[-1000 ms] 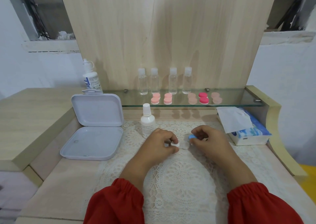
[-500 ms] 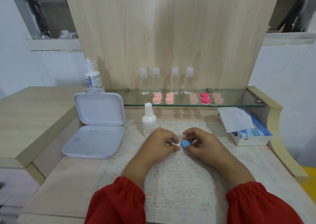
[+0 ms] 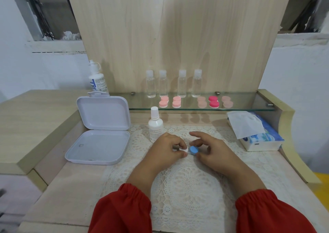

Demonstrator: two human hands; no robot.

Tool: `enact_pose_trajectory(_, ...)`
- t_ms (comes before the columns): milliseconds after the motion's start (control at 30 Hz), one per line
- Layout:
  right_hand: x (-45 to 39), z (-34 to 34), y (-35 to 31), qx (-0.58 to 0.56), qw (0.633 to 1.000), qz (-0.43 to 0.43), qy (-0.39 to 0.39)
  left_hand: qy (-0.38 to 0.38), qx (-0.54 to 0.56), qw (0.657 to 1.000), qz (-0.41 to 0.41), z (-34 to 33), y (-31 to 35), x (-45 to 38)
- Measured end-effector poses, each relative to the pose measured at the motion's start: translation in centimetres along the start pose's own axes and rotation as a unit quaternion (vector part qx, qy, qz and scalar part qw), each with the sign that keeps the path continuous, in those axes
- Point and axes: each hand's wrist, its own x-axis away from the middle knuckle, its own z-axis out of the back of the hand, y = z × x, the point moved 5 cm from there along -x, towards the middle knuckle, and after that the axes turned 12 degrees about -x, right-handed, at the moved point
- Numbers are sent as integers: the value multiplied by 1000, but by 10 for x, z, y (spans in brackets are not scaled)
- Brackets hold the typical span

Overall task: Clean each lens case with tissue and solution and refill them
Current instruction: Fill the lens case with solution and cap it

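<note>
A small lens case with a blue cap [image 3: 193, 150] and a white end sits between my hands on the lace mat [image 3: 187, 188]. My left hand [image 3: 166, 151] pinches the white end of the case. My right hand [image 3: 211, 151] holds the blue cap with thumb and fingers, its index finger lifted. A white solution bottle [image 3: 155, 126] stands just behind my left hand. Pink lens cases [image 3: 177, 102] lie on the glass shelf [image 3: 249, 106].
An open white plastic box [image 3: 99, 134] lies at the left. A tissue pack [image 3: 256, 134] sits at the right. Several clear small bottles [image 3: 181, 83] stand on the shelf, and a larger solution bottle [image 3: 97, 80] at the back left.
The blue cap moved left from my right hand's fingertips onto the case end beside my left hand. My right index finger has lifted.
</note>
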Motion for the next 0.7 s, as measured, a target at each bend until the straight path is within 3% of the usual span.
enact_pose_trajectory(167,-2,0,1,31,999,-21,2,-2,-7,1000,-1,0,0,0)
enact_pose_trajectory(700,1,-2,-2,-40,999,-25,-9,-13,-1,1000,-4,-1,1,0)
